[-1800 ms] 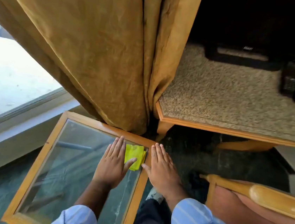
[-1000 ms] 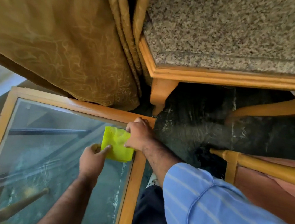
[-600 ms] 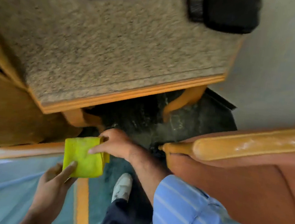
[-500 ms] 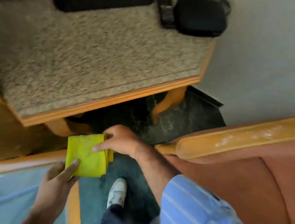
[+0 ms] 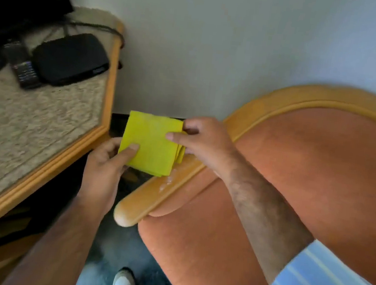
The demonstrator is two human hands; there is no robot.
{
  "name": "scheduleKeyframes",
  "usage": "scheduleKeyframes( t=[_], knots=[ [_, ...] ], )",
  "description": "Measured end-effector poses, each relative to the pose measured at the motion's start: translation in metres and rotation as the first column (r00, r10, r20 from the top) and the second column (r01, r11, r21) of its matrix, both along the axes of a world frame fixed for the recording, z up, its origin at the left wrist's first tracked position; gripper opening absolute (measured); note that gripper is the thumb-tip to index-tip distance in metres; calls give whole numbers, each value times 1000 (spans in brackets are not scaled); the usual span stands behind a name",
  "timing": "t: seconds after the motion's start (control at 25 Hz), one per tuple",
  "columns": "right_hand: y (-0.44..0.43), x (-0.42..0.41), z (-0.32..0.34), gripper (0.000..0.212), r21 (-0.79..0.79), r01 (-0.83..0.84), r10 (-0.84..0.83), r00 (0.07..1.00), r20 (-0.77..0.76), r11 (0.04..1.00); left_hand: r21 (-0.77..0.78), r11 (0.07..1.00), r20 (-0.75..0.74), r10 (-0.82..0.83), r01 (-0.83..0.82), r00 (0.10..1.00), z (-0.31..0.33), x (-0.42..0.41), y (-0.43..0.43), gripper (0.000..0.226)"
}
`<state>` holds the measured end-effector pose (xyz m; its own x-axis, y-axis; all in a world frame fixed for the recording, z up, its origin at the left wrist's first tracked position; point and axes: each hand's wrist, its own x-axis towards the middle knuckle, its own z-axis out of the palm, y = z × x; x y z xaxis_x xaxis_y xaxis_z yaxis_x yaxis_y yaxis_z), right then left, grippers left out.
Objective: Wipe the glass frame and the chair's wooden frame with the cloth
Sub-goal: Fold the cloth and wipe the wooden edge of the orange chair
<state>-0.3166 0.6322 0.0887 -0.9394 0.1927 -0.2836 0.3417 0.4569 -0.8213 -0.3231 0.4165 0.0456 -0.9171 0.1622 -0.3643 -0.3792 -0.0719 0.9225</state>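
1. Cloth (image 5: 150, 144), a folded yellow square, is held up between both hands just above the near end of the chair's wooden frame (image 5: 153, 194); its lower corner hangs right over the pale specks on that armrest rail, and whether it touches the wood cannot be told.
2. Nearest the camera, the left hand (image 5: 104, 168) comes up from below and pinches the cloth's lower left corner, thumb on the front face and fingers curled behind.
3. A little farther, the right hand (image 5: 202, 144) reaches in from the right over the orange upholstery (image 5: 307, 179) and pinches the cloth's right edge where the folded layers show, one finger lying flat on the front.
4. Progress, as a judgement: the glass frame is out of view, so its wiping cannot be checked here; the wooden rail looks dusty and unwiped, so the chair part seems about to begin, with the whole curved rail left to do.
5. Farther left stands a table (image 5: 109, 82) with a speckled top and wooden edging, carrying a black box (image 5: 70, 58) and a remote (image 5: 24, 72).
6. Beyond, the frame's arch (image 5: 328, 97) curves against the plain wall (image 5: 217, 40).
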Motion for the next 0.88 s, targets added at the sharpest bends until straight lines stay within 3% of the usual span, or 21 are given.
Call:
scheduleKeyframes(
  t=[0.08,0.28,0.52,0.56,0.6,0.64,0.72,0.76,0.88],
  knots=[
    [41,13,2,34,7,163,-162,984,-77,987,-58,997,-55,-58,55,997,6,-13,51,7],
    [100,40,-19,31,20,518,-506,844,-178,855,-239,964,-118,-148,116,982,-9,-32,139,14],
    [109,53,-51,29,-13,575,-560,790,-249,818,-572,805,-241,-348,158,906,-32,-36,163,30],
    [108,54,-52,34,30,588,-552,774,-311,808,-641,761,-337,-401,105,852,-33,-35,161,39],
    [110,54,-52,40,152,599,-505,764,-402,786,-688,724,-462,-484,44,743,-35,-34,159,47],
    [115,52,-51,47,308,590,-407,771,-490,746,-727,687,-562,-597,3,572,-35,-34,158,53],
    [133,36,-45,52,584,507,-174,829,-531,633,-837,546,-538,-815,-22,217,-37,-33,162,62],
    [144,25,-42,53,695,432,-83,876,-476,574,-892,450,-451,-884,-38,123,-39,-34,167,67],
    [167,-3,-46,57,891,127,96,978,-187,435,-962,255,-264,-961,-99,85,-48,-39,182,75]
  ],
)
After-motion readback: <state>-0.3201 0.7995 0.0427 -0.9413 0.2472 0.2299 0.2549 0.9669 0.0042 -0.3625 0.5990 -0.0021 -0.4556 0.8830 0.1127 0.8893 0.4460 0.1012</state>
